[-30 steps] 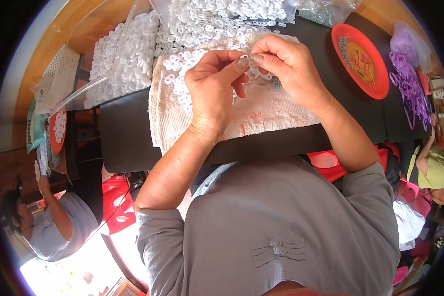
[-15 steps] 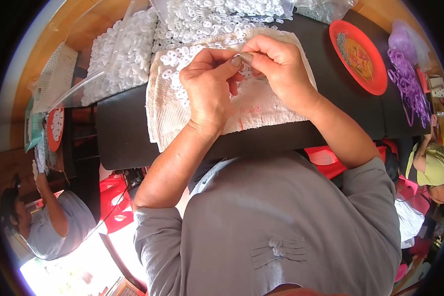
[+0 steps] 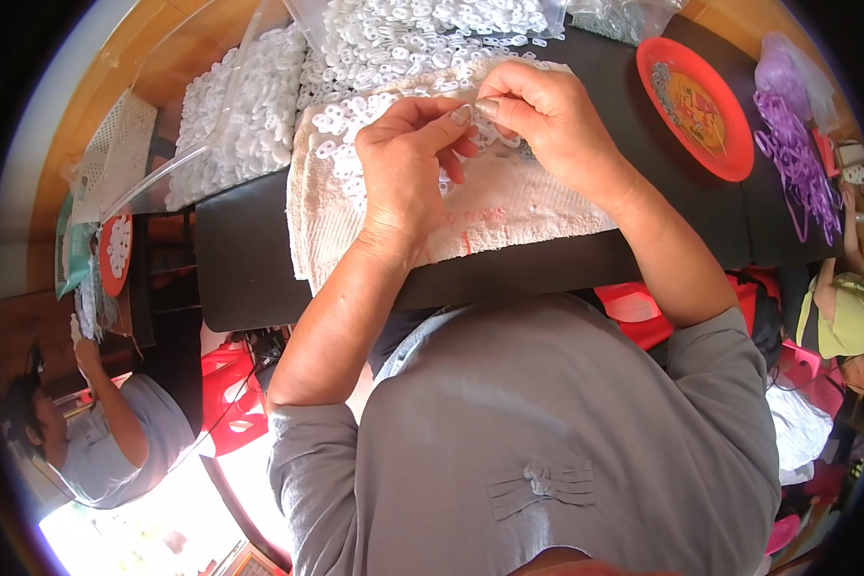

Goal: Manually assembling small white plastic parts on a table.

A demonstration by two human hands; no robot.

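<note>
Above a cream towel (image 3: 523, 206), my left hand (image 3: 403, 163) and my right hand (image 3: 557, 125) meet at the fingertips, with a narrow gap between them. Thumb and forefinger of my left hand are pinched together, its other fingers curled. The right thumb and forefinger are pinched too. Whatever sits in either pinch is too small to make out. Under and around the hands lie small white plastic pieces with oval holes (image 3: 341, 115), scattered over the towel's left and far parts.
A clear bin (image 3: 202, 144) heaped with white pieces stands at the far left, more pieces spilling behind the towel. On the right are a red plate (image 3: 730, 158) with small metal bits and purple ribbons (image 3: 797, 163). Two other people sit at the left and right edges.
My right hand has drawn slightly up and away from my left, opening a small gap between the fingertips. The whole view has shifted slightly.
</note>
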